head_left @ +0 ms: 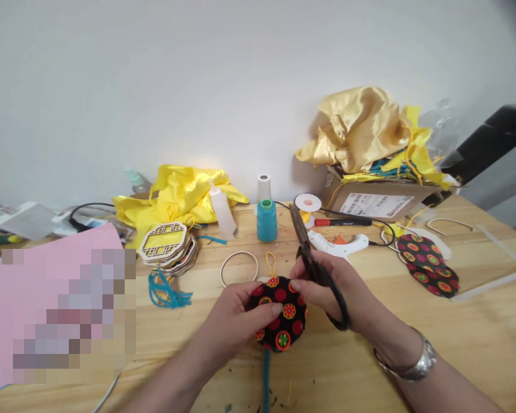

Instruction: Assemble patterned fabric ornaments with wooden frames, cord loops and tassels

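My left hand [230, 315] grips the left side of a round, flat piece of black fabric [286, 330] printed with red dots and orange flowers, thumb on top. From its upper edge a yellow cord loop [270, 265] sticks out, and a teal cord [266, 378] trails down from its lower edge. Black-handled scissors [312, 267] hang in my right hand [348, 289], blades pointing up and away. The right thumb also touches the fabric's upper right edge. Just beyond my left hand lies a thin wooden ring [257, 267].
Stacked wooden lattice frames [163, 244] with teal tassels [165, 292] sit left. Behind stand a clear bottle [224, 212] and teal thread spool [267, 222]. A white glue gun [344, 245], marker [344, 222], patterned fabric pieces [425, 258] and cardboard box [370, 201] occupy the right. A pink sheet [98, 241] is far left.
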Available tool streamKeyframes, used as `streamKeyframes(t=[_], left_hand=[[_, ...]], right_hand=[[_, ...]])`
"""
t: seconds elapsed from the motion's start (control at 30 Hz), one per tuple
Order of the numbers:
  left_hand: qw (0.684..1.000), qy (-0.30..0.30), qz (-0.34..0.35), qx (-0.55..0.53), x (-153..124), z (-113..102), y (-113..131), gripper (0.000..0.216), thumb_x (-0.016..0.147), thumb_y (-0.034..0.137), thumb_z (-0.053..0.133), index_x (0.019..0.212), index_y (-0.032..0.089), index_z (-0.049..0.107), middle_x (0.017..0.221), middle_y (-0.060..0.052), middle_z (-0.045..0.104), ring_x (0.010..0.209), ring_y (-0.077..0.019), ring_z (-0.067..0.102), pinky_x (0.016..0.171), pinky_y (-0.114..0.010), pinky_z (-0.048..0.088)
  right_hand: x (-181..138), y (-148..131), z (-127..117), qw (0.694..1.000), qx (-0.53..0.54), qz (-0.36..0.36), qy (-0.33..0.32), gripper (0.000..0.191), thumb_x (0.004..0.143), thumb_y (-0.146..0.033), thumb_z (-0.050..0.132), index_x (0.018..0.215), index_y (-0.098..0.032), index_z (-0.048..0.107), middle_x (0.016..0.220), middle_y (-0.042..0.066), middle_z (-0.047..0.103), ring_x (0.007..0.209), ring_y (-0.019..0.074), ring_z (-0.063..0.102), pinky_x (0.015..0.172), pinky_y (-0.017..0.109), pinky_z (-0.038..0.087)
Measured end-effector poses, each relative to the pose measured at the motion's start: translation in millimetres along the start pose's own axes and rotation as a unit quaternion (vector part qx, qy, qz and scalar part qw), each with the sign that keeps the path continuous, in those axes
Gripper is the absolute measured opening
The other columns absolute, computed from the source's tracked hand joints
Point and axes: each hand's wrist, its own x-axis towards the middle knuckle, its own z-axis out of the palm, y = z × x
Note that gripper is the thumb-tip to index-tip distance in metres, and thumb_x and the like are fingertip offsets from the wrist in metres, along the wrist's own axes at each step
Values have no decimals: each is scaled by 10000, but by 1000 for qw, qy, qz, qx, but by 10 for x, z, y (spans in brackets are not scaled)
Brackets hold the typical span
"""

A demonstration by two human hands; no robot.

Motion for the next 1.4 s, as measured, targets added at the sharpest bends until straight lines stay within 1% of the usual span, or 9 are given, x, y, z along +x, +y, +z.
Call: streamKeyframes(t=[0.07,0.17,0.33,0.53,0.7,0.83,1.0,1.17,1.4], left_hand=[[1000,16,-1,-23,15,-12,0,255,647,278,771,865,149,743,749,-69,746,615,-164,649,547,-231,478],[996,82,32,-25,45,-45,-16,211,644,280,774,796,136,741,696,-55,729,573,-139,623,508,-205,444],[982,157,89,-65,78,-117,-53,197,663,265,763,824,155,737,703,-36,719,584,-130,610,513,-201,439],[992,105,54,-41,42,-60,-13,176,656,287,754,735,131,733,640,-44,703,539,-130,600,523,-220,456],[999,35,25,18,-8,17,17,194,640,304,759,652,116,713,566,-35,670,483,-104,551,482,-201,412],[999,13,30,38,-16,13,3,180,681,303,729,651,126,712,537,-19,651,460,-91,523,464,-193,396],[993,82,81,-5,12,-4,-14,124,703,276,721,726,155,744,649,-26,709,586,-117,600,558,-194,466],[994,75,65,-49,3,23,-3,167,675,233,743,820,151,752,722,-60,745,645,-178,664,627,-280,540],[994,80,58,-43,20,-7,-36,155,726,260,702,817,147,757,724,-65,748,628,-163,653,601,-251,515]], right_hand=[[20,-6,-26,999,-1,5,51,102,724,-252,617,742,-173,555,628,-29,545,558,97,495,508,213,410],[45,-28,-49,995,7,26,97,111,699,-261,616,721,-175,549,576,-34,536,495,93,478,455,212,389],[70,-1,-43,994,-16,36,99,103,687,-264,611,701,-178,556,570,-39,526,466,84,443,428,210,366],[51,60,-89,990,-57,-12,129,206,723,-365,660,778,-178,592,666,-12,576,555,105,476,503,227,406],[-32,40,-62,998,-28,-63,1,251,755,-327,669,958,-196,598,717,-26,558,579,91,469,538,214,406],[-53,25,-9,996,-25,-56,-66,108,785,-261,618,828,-179,565,683,-31,511,605,95,464,548,209,402],[-9,22,0,1000,8,-26,-14,173,751,-316,640,768,-179,535,665,-29,521,598,103,474,543,217,416],[13,25,-15,999,19,-17,29,153,716,-293,640,757,-179,547,660,-25,548,609,114,503,563,234,434],[26,24,-3,999,7,-8,40,173,740,-327,636,755,-174,559,666,-16,558,606,116,507,556,236,436]])
